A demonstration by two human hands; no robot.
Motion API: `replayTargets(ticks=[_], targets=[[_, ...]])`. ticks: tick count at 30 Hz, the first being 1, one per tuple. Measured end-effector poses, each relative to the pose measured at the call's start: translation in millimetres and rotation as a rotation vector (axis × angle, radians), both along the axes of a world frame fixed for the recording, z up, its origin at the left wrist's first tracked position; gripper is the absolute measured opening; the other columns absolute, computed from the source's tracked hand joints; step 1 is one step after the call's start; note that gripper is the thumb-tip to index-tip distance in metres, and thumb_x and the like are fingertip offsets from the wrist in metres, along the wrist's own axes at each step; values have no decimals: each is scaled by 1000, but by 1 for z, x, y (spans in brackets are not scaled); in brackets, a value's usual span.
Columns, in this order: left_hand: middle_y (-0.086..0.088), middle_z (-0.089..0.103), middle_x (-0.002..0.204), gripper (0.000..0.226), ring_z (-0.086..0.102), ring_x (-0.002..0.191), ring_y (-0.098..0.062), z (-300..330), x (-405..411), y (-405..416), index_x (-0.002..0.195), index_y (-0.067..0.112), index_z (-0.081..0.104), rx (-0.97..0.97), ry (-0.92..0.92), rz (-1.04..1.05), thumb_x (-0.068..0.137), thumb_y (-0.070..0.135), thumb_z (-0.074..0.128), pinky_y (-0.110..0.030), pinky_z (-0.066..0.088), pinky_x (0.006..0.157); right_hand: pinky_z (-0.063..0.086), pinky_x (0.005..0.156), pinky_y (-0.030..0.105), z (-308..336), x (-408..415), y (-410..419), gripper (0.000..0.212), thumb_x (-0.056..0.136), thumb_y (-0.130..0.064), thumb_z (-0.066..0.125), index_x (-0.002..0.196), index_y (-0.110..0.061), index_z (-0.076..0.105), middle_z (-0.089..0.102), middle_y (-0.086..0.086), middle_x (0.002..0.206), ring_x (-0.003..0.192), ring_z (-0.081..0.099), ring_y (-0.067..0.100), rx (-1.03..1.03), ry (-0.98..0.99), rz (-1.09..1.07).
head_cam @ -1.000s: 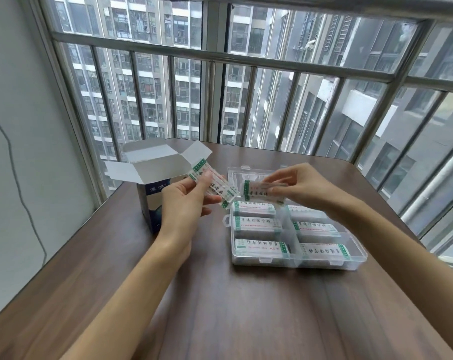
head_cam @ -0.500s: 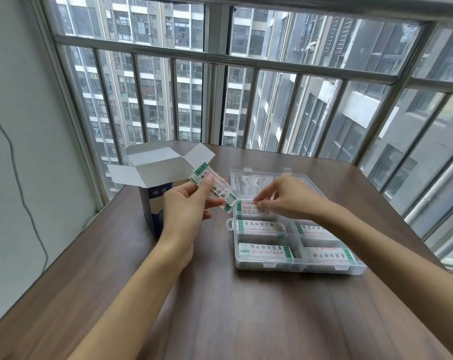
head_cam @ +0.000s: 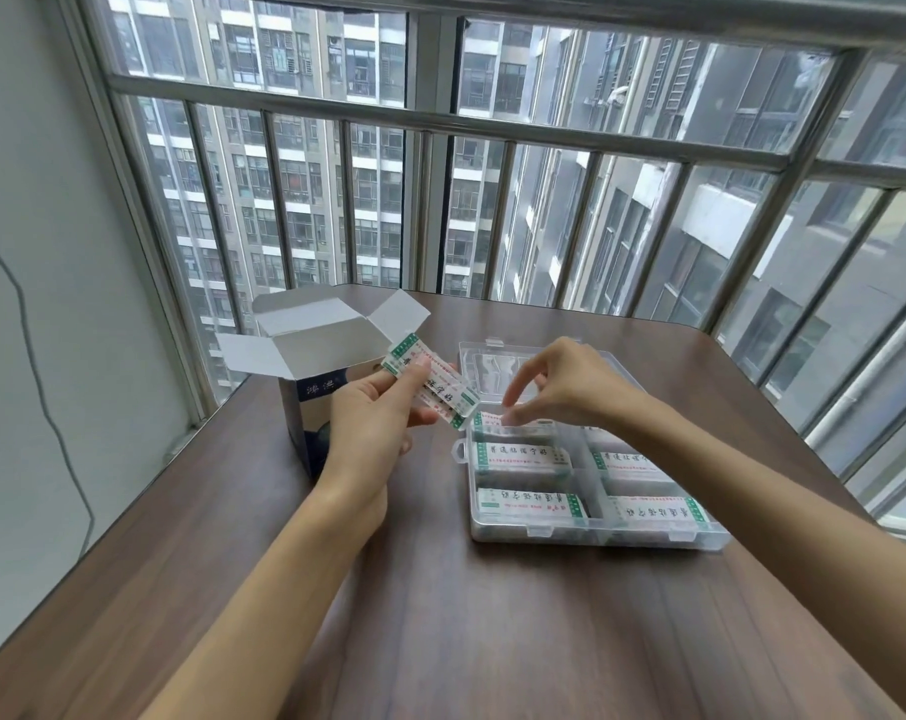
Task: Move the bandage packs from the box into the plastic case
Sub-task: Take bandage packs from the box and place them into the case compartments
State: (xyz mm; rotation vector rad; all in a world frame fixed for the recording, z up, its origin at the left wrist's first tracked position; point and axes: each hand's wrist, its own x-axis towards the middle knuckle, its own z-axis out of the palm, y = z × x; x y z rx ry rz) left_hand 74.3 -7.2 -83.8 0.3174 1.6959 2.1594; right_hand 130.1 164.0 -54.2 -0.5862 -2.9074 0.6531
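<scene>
A dark blue cardboard box (head_cam: 305, 402) with open white flaps stands at the left of the table. My left hand (head_cam: 373, 423) holds a small stack of white-and-green bandage packs (head_cam: 440, 389) in front of the box. To the right lies a clear plastic case (head_cam: 596, 537) with its lid open flat behind it; several compartments hold bandage packs. My right hand (head_cam: 565, 387) hovers over the case's back left compartment, fingertips touching the pack (head_cam: 492, 420) lying there.
The dark wooden table (head_cam: 440, 615) meets a white wall on the left and a barred window straight ahead. Its right edge runs close behind the case.
My right hand carried one pack down from beside the left hand's stack into the back left compartment and its fingers have loosened. The left hand stayed with its stack.
</scene>
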Motion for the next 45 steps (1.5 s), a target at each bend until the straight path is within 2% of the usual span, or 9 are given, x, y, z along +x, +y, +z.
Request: replayTargets(ticks=[9,13,17,22,28,34,38,41,45], targets=[[10,70,79,12,42,47,-1,3,5,8,93,18,70,139,-155,-128,87,27,64,-8,23,35,54,70,21,26,21,-7,32,92,-38,51,110,-14,64,70,6,96,81,66,14,-814,108,-27],[13,68,63,10,51,44,1,13,19,21,91,20,67,141,-131,-194,92,25,58,-8,33,35,56,69,20,18,31,-21,23,88,-20,61,108,-10,66,71,5,88,76,69,11,-982,275,-9],[14,69,68,17,58,50,10,20,16,28,109,20,62,-5,73,-229,93,19,58,-7,41,45,56,75,22,12,35,-13,16,85,-8,66,99,-15,70,74,2,87,78,68,11,-758,403,-68],[12,64,113,32,57,104,-3,12,-17,32,120,26,62,-444,615,-140,89,22,65,-33,46,98,55,71,18,1,33,12,20,86,-8,64,105,-10,69,72,2,90,84,67,15,-515,255,-78],[18,66,116,19,60,109,-9,-3,-31,37,106,39,68,-825,951,-231,90,31,61,-35,48,94,56,85,39,-19,25,19,16,84,-13,70,99,-15,71,74,2,88,86,70,16,-371,157,-39],[15,64,122,24,59,112,-14,-4,-32,41,113,41,66,-955,1068,-382,93,47,54,-36,48,91,34,54,10,-16,21,17,16,82,-27,71,97,-22,74,65,-8,85,66,53,-8,-154,84,60],[10,64,123,26,61,108,-19,0,-34,43,117,44,63,-1119,1224,-423,95,47,48,-36,49,86,29,55,16,-13,15,15,19,83,-31,69,100,-24,74,51,-19,72,66,45,-2,-41,9,69],[12,71,107,23,62,68,3,7,-37,46,110,40,68,-1120,1153,-464,92,37,53,-30,52,81,26,51,15,-3,9,14,22,83,-30,70,102,-23,73,49,-20,63,58,40,-2,1,-90,66],[9,75,77,29,58,50,12,13,-40,54,100,33,71,-1101,904,-545,83,19,51,-29,53,88,38,68,19,6,2,15,24,82,-26,71,104,-18,73,69,0,109,85,55,9,-6,-194,62]])
